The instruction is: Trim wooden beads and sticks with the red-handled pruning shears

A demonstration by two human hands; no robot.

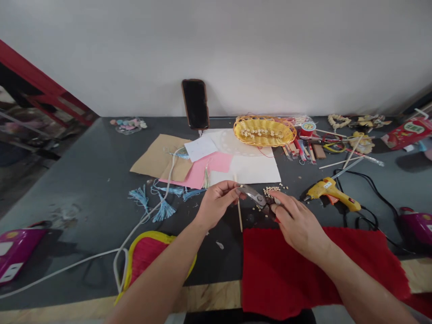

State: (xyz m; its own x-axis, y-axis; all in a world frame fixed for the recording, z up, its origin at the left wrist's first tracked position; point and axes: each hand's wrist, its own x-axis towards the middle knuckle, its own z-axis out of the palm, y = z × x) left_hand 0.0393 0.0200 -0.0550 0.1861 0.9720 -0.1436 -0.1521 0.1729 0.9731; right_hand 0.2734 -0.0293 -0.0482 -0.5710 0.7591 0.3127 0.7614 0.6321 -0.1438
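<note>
The left hand pinches a thin stick, fingers curled. The right hand grips pliers, pointing them left at the stick, above the table.

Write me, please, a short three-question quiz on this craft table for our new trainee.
1. True or false: the left hand holds a thin wooden stick.
2. Which tool is in the right hand? A hammer; B pliers; C paintbrush.
3. Fill in: the yellow basket near the wall holds pale ____.
Key: 1 true; 2 B; 3 beads.
</note>
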